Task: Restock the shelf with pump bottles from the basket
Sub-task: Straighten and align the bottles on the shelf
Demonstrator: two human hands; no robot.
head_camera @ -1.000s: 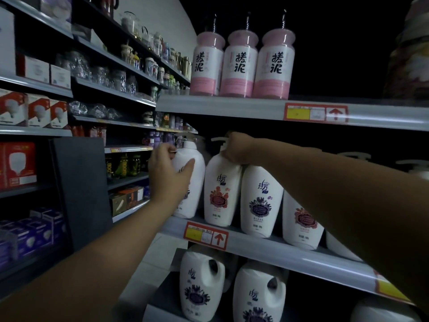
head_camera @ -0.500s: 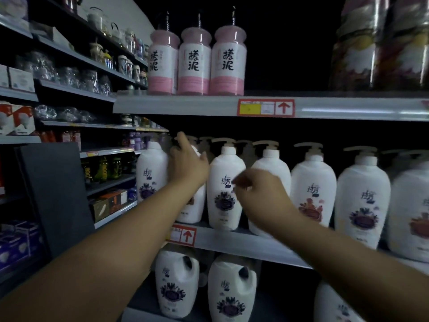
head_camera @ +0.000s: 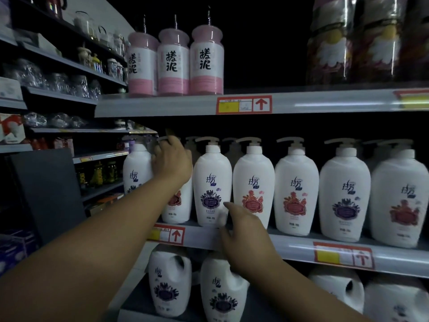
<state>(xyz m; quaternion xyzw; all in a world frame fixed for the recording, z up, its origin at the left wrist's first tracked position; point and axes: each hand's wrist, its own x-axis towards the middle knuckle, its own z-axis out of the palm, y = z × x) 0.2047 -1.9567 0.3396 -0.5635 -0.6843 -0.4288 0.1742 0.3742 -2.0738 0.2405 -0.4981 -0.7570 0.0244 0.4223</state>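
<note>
Several white pump bottles stand in a row on the middle shelf (head_camera: pixel 297 248), with purple or red flower labels. My left hand (head_camera: pixel 171 160) reaches in from the lower left and grips the neck and shoulder of the second pump bottle (head_camera: pixel 177 206), whose top it hides. That bottle sits between the first pump bottle (head_camera: pixel 137 169) and the third pump bottle (head_camera: pixel 212 180). My right hand (head_camera: pixel 243 235) is lower, in front of the shelf edge, with its fingers apart. Its index fingertip touches the third bottle's lower right side. The basket is not in view.
Three pink jars (head_camera: pixel 174 63) stand on the upper shelf, with wrapped packs (head_camera: pixel 352 40) to their right. Large white jugs (head_camera: pixel 170 282) fill the lower shelf. Red price tags (head_camera: pixel 168 234) hang on the shelf edge. Side shelves with glassware (head_camera: pixel 58 87) and a dark panel (head_camera: pixel 46 194) stand to the left.
My right hand has dropped from mid-bottle height to the shelf edge. My left hand has stayed on the second bottle. The view has moved closer to the shelf.
</note>
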